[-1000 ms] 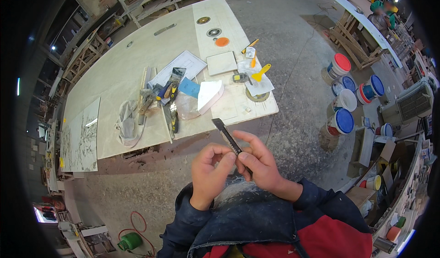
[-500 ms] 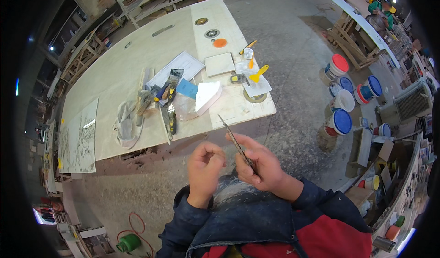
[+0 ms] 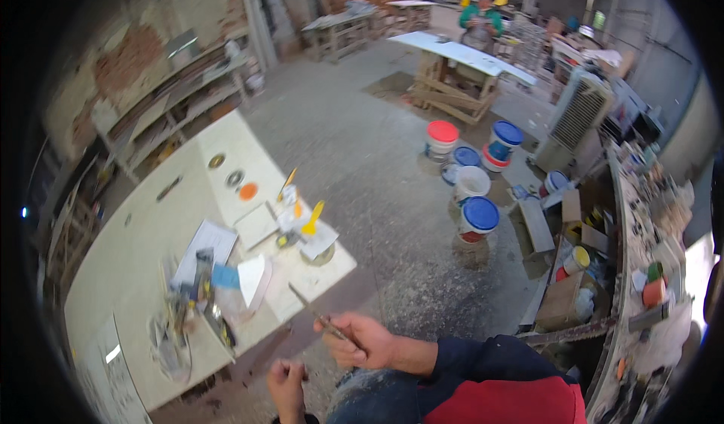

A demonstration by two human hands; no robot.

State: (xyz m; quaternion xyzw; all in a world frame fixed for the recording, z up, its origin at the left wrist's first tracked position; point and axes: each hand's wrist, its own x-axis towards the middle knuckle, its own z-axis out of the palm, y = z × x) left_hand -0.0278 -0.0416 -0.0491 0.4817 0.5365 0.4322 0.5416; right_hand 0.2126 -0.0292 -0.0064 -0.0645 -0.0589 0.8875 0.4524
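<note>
My right hand (image 3: 360, 341) grips a thin, pointed, speckled metal tool (image 3: 332, 326), its tip angled up toward the table's front edge. Lower down, my left hand (image 3: 288, 386) has its fingers curled, with nothing visible in them. Before me the pale worktable (image 3: 143, 251) carries a yellow putty knife (image 3: 313, 219), a tape measure (image 3: 286, 238), a square tile (image 3: 256, 226) and a blue sheet (image 3: 224, 275) beside a white angular piece (image 3: 253, 279). Several dark-handled tools (image 3: 219, 324) lie near the front edge, blurred. Farther back is an orange disc (image 3: 248, 191).
Lidded buckets, including a blue-lidded one (image 3: 480, 217) and a red-lidded one (image 3: 442, 139), stand on the floor at right. Beyond them are an air cooler (image 3: 577, 115) and a trestle table (image 3: 460, 56) with a person in green (image 3: 483, 23) behind it. A cluttered shelf runs along my right.
The view has swung right and up, so the table sits farther left and more of the workshop shows. My right hand still holds the pointed tool; my left hand is lower and farther from it.
</note>
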